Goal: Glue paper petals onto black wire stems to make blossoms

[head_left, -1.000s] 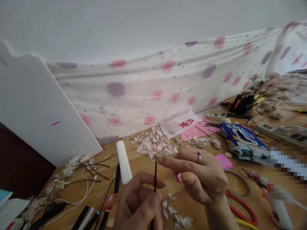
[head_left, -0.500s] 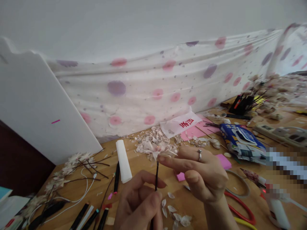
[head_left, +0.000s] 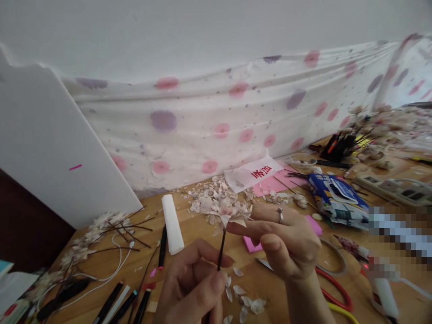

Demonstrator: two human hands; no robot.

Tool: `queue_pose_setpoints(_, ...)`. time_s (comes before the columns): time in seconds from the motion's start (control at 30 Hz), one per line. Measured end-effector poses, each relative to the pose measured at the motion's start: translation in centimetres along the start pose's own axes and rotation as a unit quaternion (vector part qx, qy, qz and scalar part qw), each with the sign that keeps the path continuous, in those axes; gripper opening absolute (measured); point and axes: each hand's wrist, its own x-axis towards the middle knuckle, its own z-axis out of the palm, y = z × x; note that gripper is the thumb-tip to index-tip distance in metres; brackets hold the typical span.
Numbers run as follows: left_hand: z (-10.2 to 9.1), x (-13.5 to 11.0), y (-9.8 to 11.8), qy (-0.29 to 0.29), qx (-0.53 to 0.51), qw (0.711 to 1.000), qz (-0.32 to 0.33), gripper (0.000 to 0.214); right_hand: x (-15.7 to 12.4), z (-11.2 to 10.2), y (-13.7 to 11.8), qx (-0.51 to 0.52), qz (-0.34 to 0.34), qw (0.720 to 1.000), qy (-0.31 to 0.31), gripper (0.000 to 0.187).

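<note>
My left hand [head_left: 195, 283] is closed around the thin dark stem [head_left: 221, 252] of a handmade flower, holding it upright. Pale pinkish-white petals of the flower [head_left: 227, 215] spread out at the stem's top. My right hand [head_left: 283, 238], with a ring on one finger, reaches in from the right. Its index finger stretches to just beneath the petals at the flower's base, and the thumb stands apart. Whether that fingertip presses a petal is hard to make out. Loose petals [head_left: 248, 302] lie below the hands, and a larger petal pile [head_left: 212, 195] is behind the flower.
Scissors with a red handle [head_left: 337, 292] lie partly under my right forearm. A glue gun [head_left: 383, 292], tape ring [head_left: 337, 258] and blue wipes pack [head_left: 337, 198] are at right. Left are a white roll [head_left: 173, 225], markers [head_left: 108, 302], white cable [head_left: 118, 270] and finished flowers [head_left: 104, 227].
My right index fingertip has shifted slightly right and down from the flower's base, showing more of it. The left hand keeps its hold on the stem. The view has moved a little.
</note>
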Motion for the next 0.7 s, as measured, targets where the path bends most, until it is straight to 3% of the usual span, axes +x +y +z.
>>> queue_pose_setpoints(0.23, 0.33, 0.66, -0.07, -0.019, -0.036, 0.999, 0.020, 0.024, -0.14, 0.10, 0.30, 0.002, -0.006, 1.000, -0.001, 0.043)
queue_pose_setpoints(0.43, 0.06, 0.83, -0.27, -0.024, -0.074, 0.997, 0.030, 0.019, -0.69, -0.09, 0.16, 0.033, -0.022, 0.998, 0.040, 0.041)
queue_pose_setpoints(0.7, 0.45, 0.44, -0.12, -0.034, -0.084, 0.995, 0.030, 0.017, -0.40, 0.23, 0.32, -0.001, -0.012, 1.000, 0.000, 0.041)
